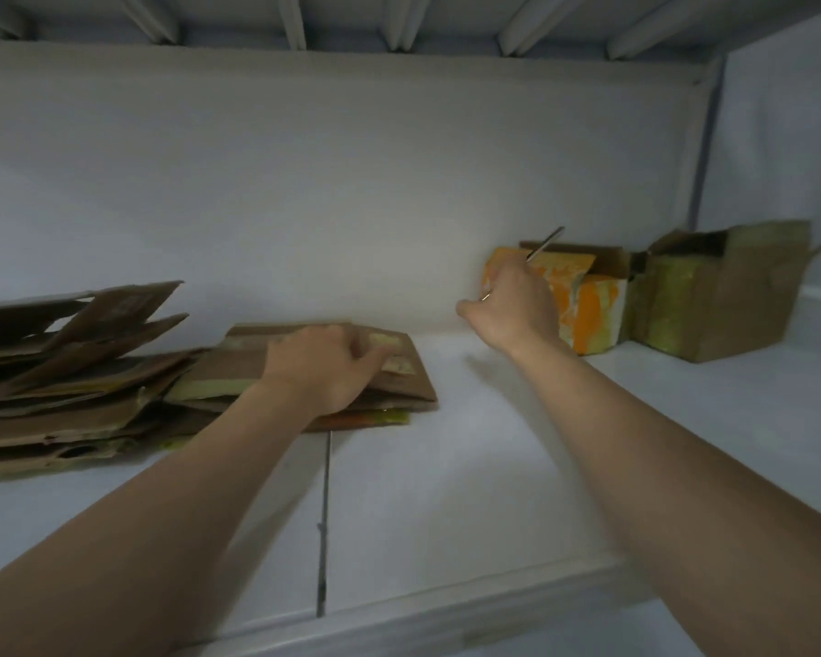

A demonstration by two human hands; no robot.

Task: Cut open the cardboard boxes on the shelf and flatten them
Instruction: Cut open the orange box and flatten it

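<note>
Reaching right hand (513,296), grip closed on blade (546,244), toward orange box (588,310); slip risks cutting fingers. Left hand (325,367) presses flattened cardboard (399,381), grip open.

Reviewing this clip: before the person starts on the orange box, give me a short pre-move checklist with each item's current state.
1. Blade in right hand: ok, held with the tip pointing up and away.
2. Orange box within reach: ok, the right hand is at its near side.
3. Orange box still standing, not flattened: ok, top flaps are up.
4. Left hand away from the blade: ok, it rests on the flattened cardboard to the left.
5. Bare shelf space to work on: ok, between the pile and the boxes.
6. Brown box empty: cannot tell, its inside is dark.
</note>
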